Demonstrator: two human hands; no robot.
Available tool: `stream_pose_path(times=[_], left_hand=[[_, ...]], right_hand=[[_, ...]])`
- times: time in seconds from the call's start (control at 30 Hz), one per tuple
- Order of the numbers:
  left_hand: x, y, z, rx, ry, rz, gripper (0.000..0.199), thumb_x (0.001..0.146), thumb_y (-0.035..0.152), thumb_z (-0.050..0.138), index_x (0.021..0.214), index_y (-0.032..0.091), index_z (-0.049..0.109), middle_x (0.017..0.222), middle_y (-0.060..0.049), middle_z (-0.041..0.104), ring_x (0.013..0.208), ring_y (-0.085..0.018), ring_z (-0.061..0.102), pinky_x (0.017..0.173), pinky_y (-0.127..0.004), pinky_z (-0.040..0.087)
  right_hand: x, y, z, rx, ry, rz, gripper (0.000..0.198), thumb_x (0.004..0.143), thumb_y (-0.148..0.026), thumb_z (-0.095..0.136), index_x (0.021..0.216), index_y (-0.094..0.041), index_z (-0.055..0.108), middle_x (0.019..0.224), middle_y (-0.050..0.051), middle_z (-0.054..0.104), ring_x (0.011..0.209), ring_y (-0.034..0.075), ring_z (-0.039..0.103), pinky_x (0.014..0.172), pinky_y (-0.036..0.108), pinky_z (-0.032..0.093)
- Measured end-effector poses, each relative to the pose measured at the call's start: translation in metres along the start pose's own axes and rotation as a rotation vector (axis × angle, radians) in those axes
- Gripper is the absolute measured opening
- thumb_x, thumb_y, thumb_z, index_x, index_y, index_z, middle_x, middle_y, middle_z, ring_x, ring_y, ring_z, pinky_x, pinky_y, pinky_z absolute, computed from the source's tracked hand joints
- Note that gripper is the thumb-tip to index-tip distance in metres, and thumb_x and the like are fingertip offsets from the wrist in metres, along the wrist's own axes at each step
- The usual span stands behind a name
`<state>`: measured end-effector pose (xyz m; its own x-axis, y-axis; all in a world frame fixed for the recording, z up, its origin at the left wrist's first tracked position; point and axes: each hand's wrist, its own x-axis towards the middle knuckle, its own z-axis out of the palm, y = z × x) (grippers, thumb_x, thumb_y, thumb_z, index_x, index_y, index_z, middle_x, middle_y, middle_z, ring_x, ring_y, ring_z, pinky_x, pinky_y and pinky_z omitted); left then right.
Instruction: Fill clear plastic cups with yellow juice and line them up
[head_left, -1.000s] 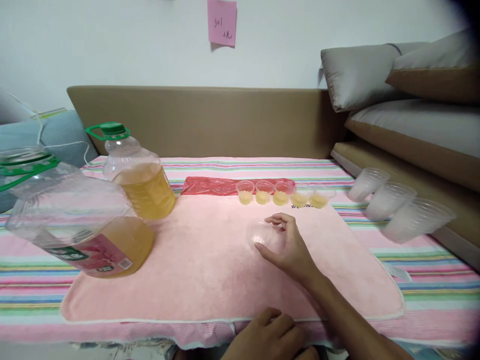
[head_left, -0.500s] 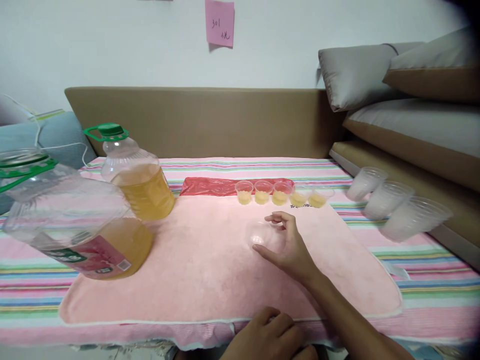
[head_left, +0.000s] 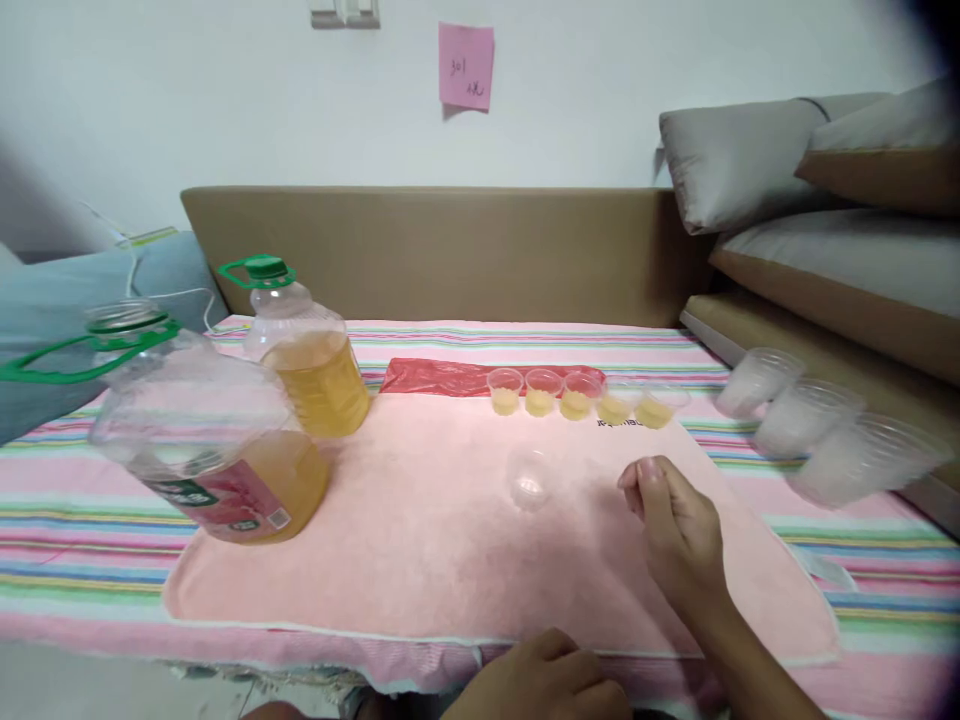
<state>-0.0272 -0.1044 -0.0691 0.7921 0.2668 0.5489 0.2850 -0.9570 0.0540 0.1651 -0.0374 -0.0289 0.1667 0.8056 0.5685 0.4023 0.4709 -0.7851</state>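
Note:
A clear plastic cup (head_left: 529,480) stands by itself on the pink mat (head_left: 420,520), with nothing visible inside. To its right, my right hand (head_left: 675,530) hovers over the mat, thumb against curled fingers, and I see nothing in it. My left hand (head_left: 547,680) rests at the front edge with its fingers bent and partly out of frame; no object shows in it. Behind the lone cup, several clear cups (head_left: 576,400) with a little yellow liquid form a row. On the left stand a large uncapped jug (head_left: 217,450) and a green-capped jug (head_left: 319,375), both holding yellow liquid.
Three stacks of clear cups (head_left: 810,420) lean over at the right, beside piled cushions (head_left: 840,270). A red plastic sheet (head_left: 439,378) lies along the mat's back edge. Striped cloth (head_left: 67,530) covers the surface, and a brown board (head_left: 450,255) stands behind.
My right hand has let go of the lone cup and drawn away to the right, its fingers closing. The cup stays on the mat. The view has shifted slightly.

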Motion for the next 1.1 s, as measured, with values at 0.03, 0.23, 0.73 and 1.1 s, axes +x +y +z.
stream_pose_path(times=[0.03, 0.23, 0.73, 1.1], left_hand=[[0.0, -0.001, -0.003, -0.022, 0.018, -0.014, 0.028, 0.103, 0.038, 0.06, 0.082, 0.02, 0.056, 0.072, 0.008, 0.063, 0.065, -0.009, 0.057, 0.064, -0.023, 0.044], [0.007, 0.003, -0.06, -0.112, 0.293, -0.118, 0.043, 0.112, 0.032, 0.03, 0.081, 0.02, 0.056, 0.064, 0.005, 0.061, 0.055, -0.009, 0.054, 0.058, -0.022, 0.047], [-0.079, -0.075, -0.291, 1.145, 0.418, -0.923, 0.049, 0.093, 0.05, 0.068, 0.126, 0.017, 0.054, 0.133, -0.016, 0.062, 0.13, -0.037, 0.054, 0.111, -0.052, 0.037], [-0.076, -0.106, -0.318, 0.986, 0.047, -0.928, 0.029, 0.094, 0.047, 0.053, 0.081, 0.022, 0.05, 0.079, 0.0, 0.056, 0.079, -0.018, 0.053, 0.071, -0.025, 0.034]], right_hand=[[-0.005, -0.007, 0.004, 0.028, -0.072, -0.048, 0.042, 0.116, -0.04, 0.04, 0.083, -0.019, 0.054, 0.068, -0.002, 0.043, 0.059, 0.016, 0.041, 0.055, 0.029, 0.032], [-0.039, -0.042, 0.032, 0.227, -0.543, -0.377, 0.026, 0.112, -0.024, 0.034, 0.095, -0.021, 0.053, 0.076, -0.001, 0.05, 0.062, 0.015, 0.05, 0.059, 0.029, 0.036], [-0.063, -0.038, 0.057, 0.079, -0.696, -0.626, 0.021, 0.1, -0.019, 0.043, 0.083, -0.018, 0.054, 0.07, -0.002, 0.05, 0.061, 0.014, 0.046, 0.056, 0.031, 0.028], [-0.065, -0.035, 0.054, 0.066, -0.686, -0.498, 0.033, 0.112, -0.043, 0.043, 0.102, -0.018, 0.063, 0.076, -0.001, 0.057, 0.064, 0.015, 0.052, 0.066, 0.03, 0.036]])
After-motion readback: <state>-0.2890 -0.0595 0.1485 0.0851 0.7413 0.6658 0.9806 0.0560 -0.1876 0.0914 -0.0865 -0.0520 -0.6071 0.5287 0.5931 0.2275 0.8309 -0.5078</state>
